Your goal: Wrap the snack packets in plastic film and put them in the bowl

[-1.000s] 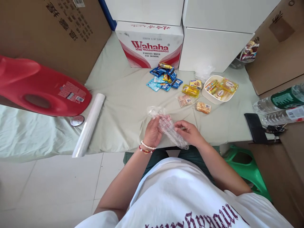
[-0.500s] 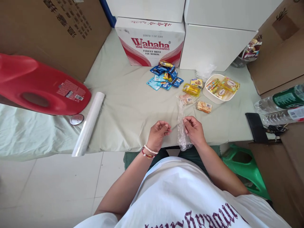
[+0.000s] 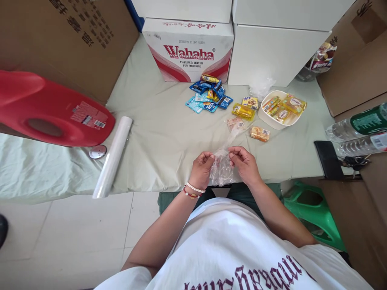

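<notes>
A crinkled clear plastic bag [image 3: 223, 167] is stretched between my hands at the table's front edge. My left hand [image 3: 203, 167] pinches its left side, and my right hand [image 3: 244, 164] pinches its right side. The bag's narrow end trails away from me toward a pale wrapped snack [image 3: 235, 123]. Right of that lies an orange wrapped snack [image 3: 259, 133]. Farther back are a yellow snack packet [image 3: 243, 111] and a smaller yellow packet [image 3: 250, 102]. A white bowl [image 3: 273, 122] at the right holds several wrapped snacks.
Blue snack packets [image 3: 208, 94] are piled before a Wahaha carton [image 3: 189, 66]. A plastic film roll [image 3: 112, 159] and a red jug [image 3: 60, 112] lie at left. Plastic bottles [image 3: 363, 123] and a black phone [image 3: 328, 160] are at right, above a green stool [image 3: 316, 213].
My left hand has moved right and taken hold of the plastic bag. The bag, hanging from my right hand before, is now spread wider between both hands.
</notes>
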The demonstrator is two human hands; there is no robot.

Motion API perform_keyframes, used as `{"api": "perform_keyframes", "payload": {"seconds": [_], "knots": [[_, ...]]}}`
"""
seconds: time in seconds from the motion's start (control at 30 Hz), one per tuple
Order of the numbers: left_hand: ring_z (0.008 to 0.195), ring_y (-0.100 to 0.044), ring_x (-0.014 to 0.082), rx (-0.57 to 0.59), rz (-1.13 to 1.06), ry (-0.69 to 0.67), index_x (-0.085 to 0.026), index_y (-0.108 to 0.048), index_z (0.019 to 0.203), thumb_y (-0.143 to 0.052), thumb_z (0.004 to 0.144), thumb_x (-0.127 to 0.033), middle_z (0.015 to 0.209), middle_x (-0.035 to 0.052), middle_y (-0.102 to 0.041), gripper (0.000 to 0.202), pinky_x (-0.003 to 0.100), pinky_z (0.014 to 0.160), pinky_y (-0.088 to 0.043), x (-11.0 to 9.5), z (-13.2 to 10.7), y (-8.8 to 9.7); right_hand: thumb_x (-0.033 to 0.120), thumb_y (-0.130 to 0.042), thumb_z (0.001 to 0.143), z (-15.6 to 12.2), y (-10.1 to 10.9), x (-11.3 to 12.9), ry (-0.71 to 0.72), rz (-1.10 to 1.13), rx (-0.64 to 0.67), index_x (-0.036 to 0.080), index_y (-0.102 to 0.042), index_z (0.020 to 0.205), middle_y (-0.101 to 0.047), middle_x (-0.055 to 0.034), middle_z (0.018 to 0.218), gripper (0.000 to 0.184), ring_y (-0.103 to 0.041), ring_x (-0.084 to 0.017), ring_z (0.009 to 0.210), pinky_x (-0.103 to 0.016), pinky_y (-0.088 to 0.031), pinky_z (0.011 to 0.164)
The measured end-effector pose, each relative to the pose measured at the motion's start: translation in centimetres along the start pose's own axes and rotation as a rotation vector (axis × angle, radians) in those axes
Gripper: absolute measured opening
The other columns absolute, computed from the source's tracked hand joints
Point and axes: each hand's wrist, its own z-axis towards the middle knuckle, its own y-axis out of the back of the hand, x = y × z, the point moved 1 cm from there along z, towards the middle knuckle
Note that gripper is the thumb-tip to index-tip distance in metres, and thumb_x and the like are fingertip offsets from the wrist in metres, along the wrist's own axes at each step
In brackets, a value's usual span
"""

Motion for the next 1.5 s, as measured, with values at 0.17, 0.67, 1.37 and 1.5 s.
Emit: {"api": "perform_keyframes", "payload": {"seconds": [0.17, 0.67, 1.37, 1.5], "knots": [[0.069, -0.065, 0.0145, -0.180, -0.030, -0.022, -0.024, -0.055, 0.085, -0.081, 0.073, -0.040, 0.075, -0.0032, -0.067, 0.032, 0.031, 0.070, -0.054, -0.9, 0.8, 0.9, 0.048, -0.073, 0.084, 0.1, 0.8, -0.7, 0.006, -0.037, -0.050, 0.025, -0.066, 0.098, -0.061, 0.0025, 0.079, 0.027, -0.052, -0.013, 0.060, -0.027, -0.046, 0.054], [0.062, -0.063, 0.0138, -0.069, 0.152, -0.079, -0.025, -0.055, 0.088, -0.068, 0.086, -0.043, 0.077, -0.0028, -0.067, 0.023, 0.029, 0.063, -0.053, -0.6, -0.6, 1.3, 0.053, -0.058, 0.096, 1.9, 0.2, 1.7, 0.309, -0.551, 0.116, 0.023, -0.067, 0.090, -0.068, -0.0099, 0.105, 0.032, -0.066, -0.025, 0.097, -0.041, -0.055, 0.091], [0.069, -0.066, 0.0198, -0.185, 0.968, -0.385, -0.026, -0.056, 0.082, -0.042, 0.102, -0.049, 0.071, 0.0022, -0.069, 0.033, 0.031, 0.068, -0.043, -0.7, -0.5, 1.8, 0.063, -0.065, 0.088, 0.1, -0.7, 1.1, 0.167, -0.742, 0.035, 0.023, -0.064, 0.123, -0.068, -0.0141, 0.121, 0.053, -0.064, -0.031, 0.112, -0.042, -0.057, 0.086], [0.061, -0.064, 0.0178, -0.265, 0.829, -0.388, -0.026, -0.050, 0.082, -0.037, 0.105, -0.050, 0.066, -0.0001, -0.065, 0.036, 0.030, 0.063, -0.044, -1.0, -0.1, 2.2, 0.052, -0.051, 0.097, 0.4, -0.5, 0.0, 0.126, -0.675, 0.027, 0.024, -0.065, 0.092, -0.067, -0.0064, 0.086, 0.032, -0.066, -0.024, 0.082, -0.038, -0.054, 0.074]]}}
